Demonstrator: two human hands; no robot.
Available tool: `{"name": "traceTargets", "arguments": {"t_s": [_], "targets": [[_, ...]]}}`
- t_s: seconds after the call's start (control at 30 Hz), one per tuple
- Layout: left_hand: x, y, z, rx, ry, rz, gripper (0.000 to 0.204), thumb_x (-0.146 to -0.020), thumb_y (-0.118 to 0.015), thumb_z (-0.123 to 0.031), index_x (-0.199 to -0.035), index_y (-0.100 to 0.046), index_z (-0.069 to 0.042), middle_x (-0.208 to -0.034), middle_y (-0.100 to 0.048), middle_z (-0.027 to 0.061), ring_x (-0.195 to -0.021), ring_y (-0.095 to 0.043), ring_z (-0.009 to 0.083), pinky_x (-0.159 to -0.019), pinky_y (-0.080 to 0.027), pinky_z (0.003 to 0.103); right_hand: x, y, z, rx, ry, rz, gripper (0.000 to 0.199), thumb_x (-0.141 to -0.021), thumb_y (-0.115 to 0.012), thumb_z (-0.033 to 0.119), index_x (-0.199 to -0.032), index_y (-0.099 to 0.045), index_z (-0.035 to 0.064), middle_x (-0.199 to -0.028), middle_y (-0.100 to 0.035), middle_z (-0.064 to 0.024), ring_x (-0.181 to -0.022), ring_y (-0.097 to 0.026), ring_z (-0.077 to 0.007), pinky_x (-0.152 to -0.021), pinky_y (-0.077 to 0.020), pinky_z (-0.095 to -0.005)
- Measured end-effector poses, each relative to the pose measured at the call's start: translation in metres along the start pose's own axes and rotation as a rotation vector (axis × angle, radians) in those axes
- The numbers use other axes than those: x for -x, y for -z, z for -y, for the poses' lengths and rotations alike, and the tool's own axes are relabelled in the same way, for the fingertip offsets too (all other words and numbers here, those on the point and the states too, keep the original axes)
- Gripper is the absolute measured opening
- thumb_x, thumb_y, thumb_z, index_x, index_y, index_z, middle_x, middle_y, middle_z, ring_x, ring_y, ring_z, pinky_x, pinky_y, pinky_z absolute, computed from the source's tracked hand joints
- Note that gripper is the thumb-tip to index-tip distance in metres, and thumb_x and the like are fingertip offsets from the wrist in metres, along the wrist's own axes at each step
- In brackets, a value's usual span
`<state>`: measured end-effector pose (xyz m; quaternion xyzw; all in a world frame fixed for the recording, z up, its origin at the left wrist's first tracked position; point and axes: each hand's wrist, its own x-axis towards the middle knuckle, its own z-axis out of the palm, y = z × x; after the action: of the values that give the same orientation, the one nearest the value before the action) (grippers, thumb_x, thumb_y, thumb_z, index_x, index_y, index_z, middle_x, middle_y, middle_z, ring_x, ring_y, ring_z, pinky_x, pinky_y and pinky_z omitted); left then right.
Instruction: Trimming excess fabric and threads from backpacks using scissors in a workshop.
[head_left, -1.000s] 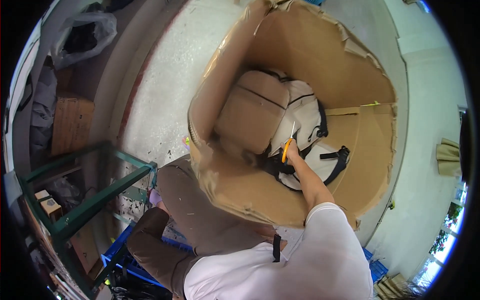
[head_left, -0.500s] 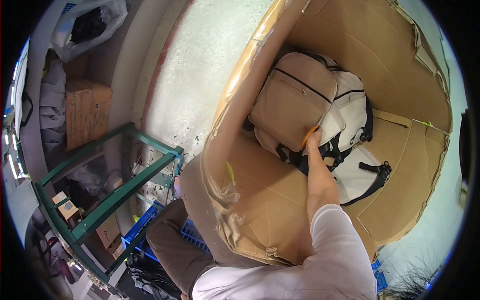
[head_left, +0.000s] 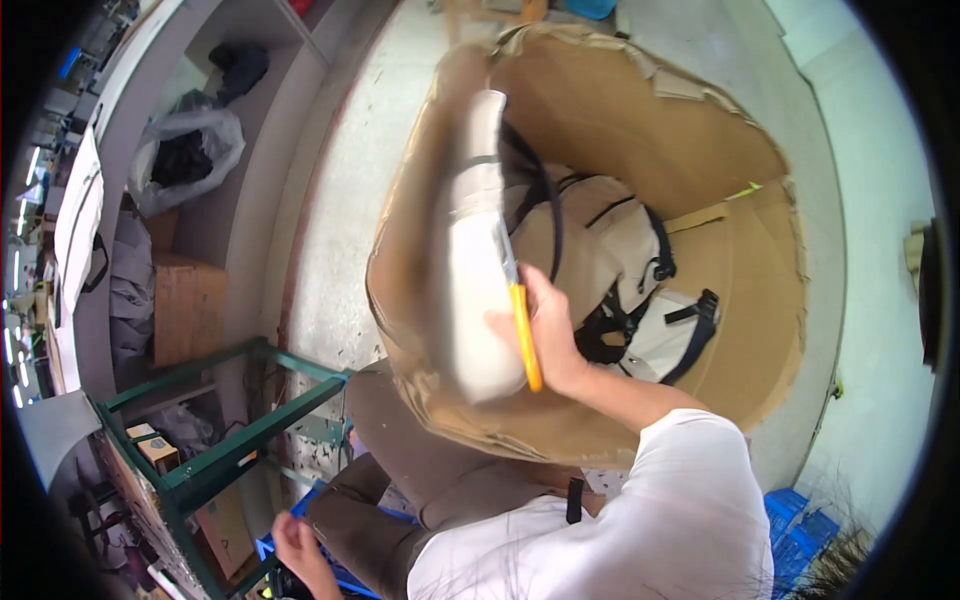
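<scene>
My right hand (head_left: 552,330) is closed on a pale beige backpack (head_left: 478,290), which hangs tilted on edge over the near left part of a big cardboard box and is smeared by motion. In the same hand are yellow-handled scissors (head_left: 524,340), their metal blade pointing up along the bag. Other beige backpacks (head_left: 615,235) with black straps lie inside the cardboard box (head_left: 690,125). My left hand (head_left: 300,548) is low at the left, beside the green frame and my knee, its fingers loosely bent and apart with nothing visible in them.
A green metal frame (head_left: 250,430) stands at the left, with a blue crate (head_left: 290,535) low beside it. Shelves beyond hold a brown carton (head_left: 188,310) and a clear plastic bag (head_left: 190,150). Blue crates (head_left: 800,535) are at the lower right, near a pale wall (head_left: 860,330).
My right hand has lifted a backpack up and left out of the pile, with the scissors still in it. My left hand has come into view. The head view has shifted.
</scene>
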<state>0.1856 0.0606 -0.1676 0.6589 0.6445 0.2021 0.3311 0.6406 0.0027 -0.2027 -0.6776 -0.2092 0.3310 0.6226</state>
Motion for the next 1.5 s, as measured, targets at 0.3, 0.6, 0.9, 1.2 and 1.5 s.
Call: {"name": "traceTargets", "arguments": {"t_s": [0.3,0.6,0.9,1.2,1.5], "targets": [[-0.063,0.046,-0.267,0.932,-0.115,0.342,0.06,-0.089,-0.035,-0.049,-0.126,-0.038,-0.002,-0.113,-0.051,0.0123,-0.098,-0.053,0.0258,-0.08,-0.046,0.038,0.141,-0.017,0.118,0.471,0.766,0.174,0.047,-0.067,-0.065,0.008,-0.11,-0.048,-0.0019,-0.073,-0.051,-0.0146,-0.058,-0.053,-0.0295,-0.053,-0.0438,-0.0357],[-0.073,0.121,-0.173,0.651,0.039,0.588,0.037,-0.072,-0.062,-0.011,-0.105,-0.054,0.002,-0.096,-0.061,0.0105,-0.082,-0.06,0.0181,-0.077,-0.048,0.03,0.232,-0.074,0.085,0.846,1.308,0.528,0.04,-0.069,-0.062,0.017,-0.104,-0.054,-0.0016,-0.06,-0.042,-0.0063,-0.05,-0.046,-0.0157,-0.041,-0.0371,-0.0251],[-0.034,0.125,-0.056,0.731,-0.116,0.322,0.038,-0.062,-0.069,0.0,-0.1,-0.06,-0.002,-0.091,-0.061,-0.0017,-0.077,-0.055,0.0082,-0.077,-0.043,0.022,0.229,-0.074,0.081,0.651,0.515,1.594,0.036,-0.086,-0.051,0.021,-0.118,-0.041,0.0098,-0.081,-0.054,-0.0171,-0.071,-0.057,-0.0307,-0.061,-0.0464,-0.0384],[0.027,0.177,-0.057,0.593,-0.415,0.297,0.011,-0.067,-0.065,0.001,-0.078,-0.062,0.001,-0.073,-0.055,-0.0065,-0.067,-0.047,0.0031,-0.061,-0.038,0.019,0.14,-0.105,0.22,0.576,1.178,0.562,0.053,-0.067,-0.072,0.009,-0.113,-0.047,0.0061,-0.08,-0.055,-0.009,-0.071,-0.056,-0.0186,-0.066,-0.0472,-0.0291],[0.07,0.188,-0.066,0.523,-0.176,0.161,0.034,-0.062,-0.064,0.0,-0.096,-0.059,0.001,-0.085,-0.057,-0.0027,-0.079,-0.049,0.0061,-0.072,-0.039,0.02,0.164,-0.146,0.169,0.383,0.525,1.103,0.049,-0.066,-0.072,0.009,-0.109,-0.05,0.004,-0.072,-0.054,-0.0047,-0.061,-0.047,-0.0117,-0.06,-0.042,-0.0252]]}}
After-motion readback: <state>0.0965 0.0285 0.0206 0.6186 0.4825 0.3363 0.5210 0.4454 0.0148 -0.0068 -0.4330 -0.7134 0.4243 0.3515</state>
